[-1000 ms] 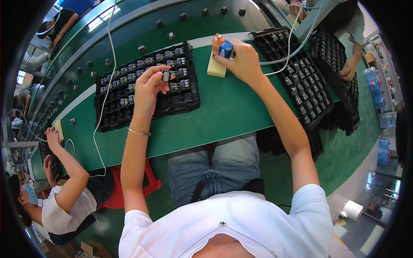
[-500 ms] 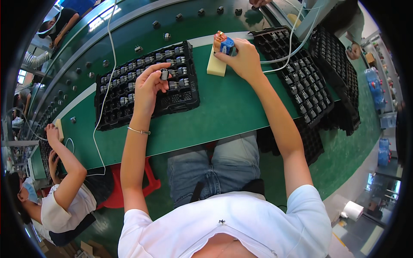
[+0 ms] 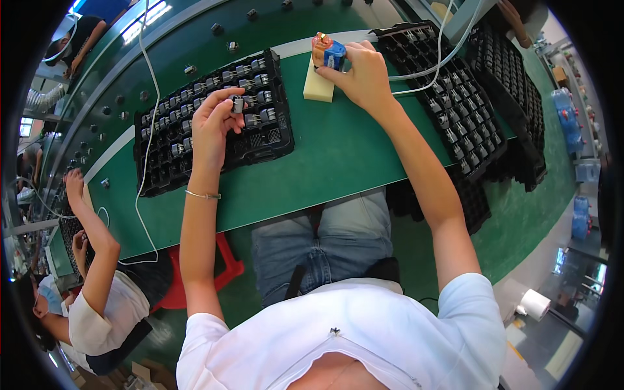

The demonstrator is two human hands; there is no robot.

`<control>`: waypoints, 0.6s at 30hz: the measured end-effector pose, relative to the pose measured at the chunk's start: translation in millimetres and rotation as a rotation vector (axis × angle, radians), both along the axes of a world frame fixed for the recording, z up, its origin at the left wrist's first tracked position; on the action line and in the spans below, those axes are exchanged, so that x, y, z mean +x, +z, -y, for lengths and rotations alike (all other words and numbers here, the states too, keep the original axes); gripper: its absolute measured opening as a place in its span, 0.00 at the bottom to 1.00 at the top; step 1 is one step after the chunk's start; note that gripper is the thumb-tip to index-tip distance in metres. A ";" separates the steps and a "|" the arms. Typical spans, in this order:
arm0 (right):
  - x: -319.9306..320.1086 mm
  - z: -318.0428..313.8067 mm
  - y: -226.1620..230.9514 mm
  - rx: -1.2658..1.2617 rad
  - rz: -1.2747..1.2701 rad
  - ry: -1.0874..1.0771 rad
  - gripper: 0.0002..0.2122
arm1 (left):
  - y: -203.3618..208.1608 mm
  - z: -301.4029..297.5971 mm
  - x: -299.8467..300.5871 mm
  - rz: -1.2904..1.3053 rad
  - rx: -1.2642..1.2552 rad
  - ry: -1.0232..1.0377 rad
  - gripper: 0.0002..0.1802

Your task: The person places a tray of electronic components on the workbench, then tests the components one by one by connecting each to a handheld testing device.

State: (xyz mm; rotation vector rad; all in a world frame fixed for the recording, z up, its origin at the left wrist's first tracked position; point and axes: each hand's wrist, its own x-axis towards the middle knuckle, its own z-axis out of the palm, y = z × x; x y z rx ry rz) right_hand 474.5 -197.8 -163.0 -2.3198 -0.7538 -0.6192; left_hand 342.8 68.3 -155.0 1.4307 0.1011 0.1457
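Observation:
My left hand is closed, pinching a small silver-and-black cylindrical part between thumb and fingers. It hovers over the near side of a black compartment tray that holds rows of similar metal parts. My right hand is wrapped round the side of a small blue-and-orange device with a shiny coppery top. That device is at the far end of a pale yellow block on the green table; its underside is hidden.
At right, another black tray of metal parts lies beside stacked trays. White cables cross near my right hand; a white cord hangs over the left tray. Loose parts stand on the far belt. A co-worker sits at left.
The whole view has shifted slightly, so the table and trays appear higher. Both my hands keep their grips, and the part in my left hand looks slightly turned. The co-worker's arm has moved.

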 end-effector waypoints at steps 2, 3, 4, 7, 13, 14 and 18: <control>0.6 -1.5 -1.5 -0.005 -0.009 -0.002 0.18 | 0.1 0.2 -1.6 -0.002 0.008 0.001 0.15; 1.7 -2.5 -2.2 -0.012 -0.015 0.000 0.18 | 0.2 0.4 -1.9 0.001 0.015 0.005 0.15; 3.8 -2.9 -3.0 -0.011 -0.017 -0.005 0.18 | 0.1 1.0 -1.6 -0.002 0.017 0.000 0.15; 8.0 -3.6 -4.7 -0.015 -0.009 -0.002 0.18 | -0.3 2.4 -0.8 0.014 0.012 -0.003 0.15; 14.0 -8.8 -5.6 -0.008 0.030 -0.007 0.18 | 0.5 2.4 -1.6 0.023 0.029 0.002 0.15; 17.0 -10.0 -5.9 0.005 0.042 0.000 0.18 | 0.3 1.8 -1.1 0.021 0.021 -0.003 0.15; 17.2 -11.2 -6.3 0.010 0.061 -0.013 0.18 | -2.5 0.3 -0.4 0.027 0.017 -0.012 0.15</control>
